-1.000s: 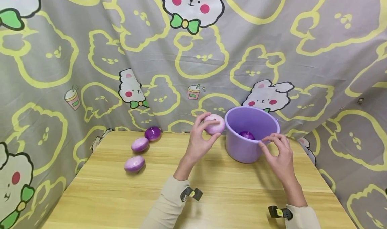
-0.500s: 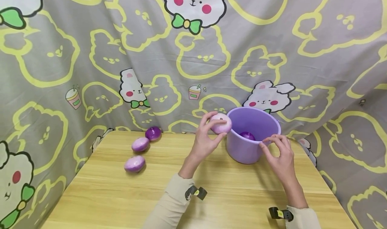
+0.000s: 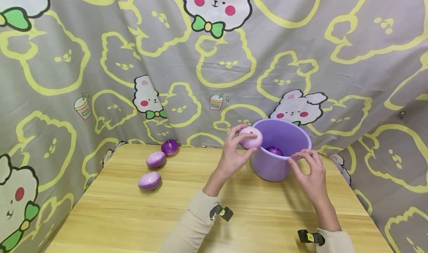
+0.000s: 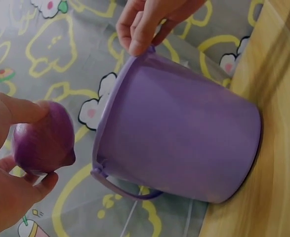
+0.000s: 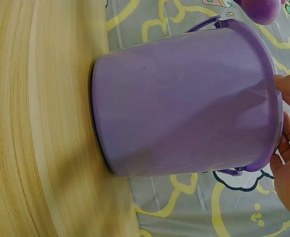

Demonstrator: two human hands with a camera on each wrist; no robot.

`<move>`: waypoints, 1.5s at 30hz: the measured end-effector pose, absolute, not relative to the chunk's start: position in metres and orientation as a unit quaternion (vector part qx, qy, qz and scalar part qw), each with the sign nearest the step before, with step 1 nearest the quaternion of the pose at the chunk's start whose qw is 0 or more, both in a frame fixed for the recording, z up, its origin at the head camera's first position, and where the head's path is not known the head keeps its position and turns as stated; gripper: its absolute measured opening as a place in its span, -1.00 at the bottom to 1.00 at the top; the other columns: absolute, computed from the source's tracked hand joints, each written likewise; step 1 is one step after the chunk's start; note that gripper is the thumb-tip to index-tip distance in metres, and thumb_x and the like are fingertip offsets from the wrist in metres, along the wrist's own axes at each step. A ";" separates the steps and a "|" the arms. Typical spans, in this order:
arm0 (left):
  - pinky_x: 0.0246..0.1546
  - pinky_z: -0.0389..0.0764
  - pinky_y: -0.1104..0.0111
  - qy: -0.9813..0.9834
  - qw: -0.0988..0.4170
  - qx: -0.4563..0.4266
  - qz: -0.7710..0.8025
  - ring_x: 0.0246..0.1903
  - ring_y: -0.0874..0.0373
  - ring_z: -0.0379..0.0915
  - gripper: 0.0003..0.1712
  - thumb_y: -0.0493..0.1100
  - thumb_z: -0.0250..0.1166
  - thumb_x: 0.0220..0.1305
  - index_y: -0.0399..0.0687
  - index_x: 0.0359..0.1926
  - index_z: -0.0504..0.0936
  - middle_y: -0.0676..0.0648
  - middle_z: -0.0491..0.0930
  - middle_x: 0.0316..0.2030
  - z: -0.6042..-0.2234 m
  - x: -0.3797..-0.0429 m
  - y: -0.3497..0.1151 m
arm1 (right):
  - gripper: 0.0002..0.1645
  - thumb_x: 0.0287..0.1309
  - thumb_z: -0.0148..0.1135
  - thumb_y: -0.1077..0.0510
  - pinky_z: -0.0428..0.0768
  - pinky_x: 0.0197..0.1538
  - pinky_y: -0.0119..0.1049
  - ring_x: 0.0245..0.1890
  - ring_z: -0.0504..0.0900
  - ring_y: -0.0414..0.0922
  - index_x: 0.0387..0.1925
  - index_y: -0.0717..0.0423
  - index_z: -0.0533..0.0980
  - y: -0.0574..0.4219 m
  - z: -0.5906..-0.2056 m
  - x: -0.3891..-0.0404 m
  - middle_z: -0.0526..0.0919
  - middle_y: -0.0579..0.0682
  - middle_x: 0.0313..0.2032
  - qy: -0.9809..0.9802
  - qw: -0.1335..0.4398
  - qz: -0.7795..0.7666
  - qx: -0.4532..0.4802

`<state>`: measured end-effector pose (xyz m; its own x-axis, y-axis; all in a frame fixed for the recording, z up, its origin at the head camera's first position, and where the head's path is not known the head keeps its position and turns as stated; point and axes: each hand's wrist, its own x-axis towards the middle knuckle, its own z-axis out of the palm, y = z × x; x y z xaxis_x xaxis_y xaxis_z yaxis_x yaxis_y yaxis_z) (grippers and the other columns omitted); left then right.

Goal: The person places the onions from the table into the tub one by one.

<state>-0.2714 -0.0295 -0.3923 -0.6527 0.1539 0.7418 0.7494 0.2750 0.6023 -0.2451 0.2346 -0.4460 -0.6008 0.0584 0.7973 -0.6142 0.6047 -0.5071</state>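
In the head view, my left hand (image 3: 234,154) grips a purple onion (image 3: 251,138) between thumb and fingers, up beside the left rim of a purple bucket (image 3: 271,167). The left wrist view shows the onion (image 4: 45,140) held just off the bucket's mouth, its pointed tip showing. My right hand (image 3: 311,171) pinches the bucket's near right rim with thumb and fingers. Inside the bucket lies another purple onion (image 3: 275,151), partly hidden by the wall. The bucket (image 5: 184,103) stands upright on the table, its handle hanging down at the side.
Three more onions lie at the table's left: a dark purple onion (image 3: 169,147) at the back edge, a paler onion (image 3: 155,159) beside it, and another pale onion (image 3: 149,180) nearer. A patterned grey curtain (image 3: 227,71) hangs right behind the wooden table (image 3: 110,216).
My left hand has moved right with the onion, from left of the bucket to its rim. The right hand keeps its place on the rim.
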 end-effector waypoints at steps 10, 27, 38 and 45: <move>0.40 0.34 0.25 -0.751 0.274 -0.312 -0.514 0.40 -0.02 0.28 -0.59 -0.29 0.56 0.12 -0.07 0.02 0.73 -0.22 0.39 0.32 -0.388 -0.275 -0.017 | -0.67 -0.12 0.56 0.48 0.22 0.17 -0.45 0.00 0.38 -0.15 -0.27 0.20 0.68 0.234 -0.446 -0.245 0.59 0.17 -0.14 -0.789 0.421 0.413 0.173; 0.37 0.35 0.36 -0.757 0.261 -0.324 -0.504 0.40 0.02 0.30 -0.59 -0.33 0.56 0.10 -0.11 0.01 0.72 -0.17 0.40 0.34 -0.391 -0.286 0.006 | -0.74 -0.02 0.52 0.44 0.23 0.17 -0.42 -0.01 0.39 -0.13 -0.26 0.25 0.66 0.237 -0.447 -0.245 0.56 0.17 -0.13 -0.798 0.409 0.406 0.174; 0.38 0.34 0.28 -0.776 0.263 -0.304 -0.486 0.38 0.02 0.33 -0.59 -0.28 0.57 0.11 -0.03 0.02 0.73 -0.13 0.42 0.35 -0.395 -0.290 0.017 | -0.70 -0.08 0.55 0.45 0.22 0.20 -0.43 0.00 0.39 -0.08 -0.26 0.22 0.68 0.238 -0.446 -0.246 0.57 0.17 -0.14 -0.797 0.411 0.406 0.177; 0.38 0.33 0.28 -0.781 0.278 -0.314 -0.463 0.36 -0.01 0.33 -0.58 -0.27 0.56 0.10 -0.04 0.02 0.73 -0.15 0.43 0.34 -0.399 -0.291 0.024 | -0.67 -0.11 0.56 0.48 0.22 0.19 -0.46 -0.01 0.40 -0.08 -0.26 0.21 0.68 0.235 -0.445 -0.246 0.59 0.16 -0.15 -0.789 0.422 0.408 0.182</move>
<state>-0.2910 0.0241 -0.3988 -0.6475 0.2335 0.7254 0.7485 0.3736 0.5479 -0.2457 0.2350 -0.4447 -0.5781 0.0561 0.8140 -0.6318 0.6005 -0.4901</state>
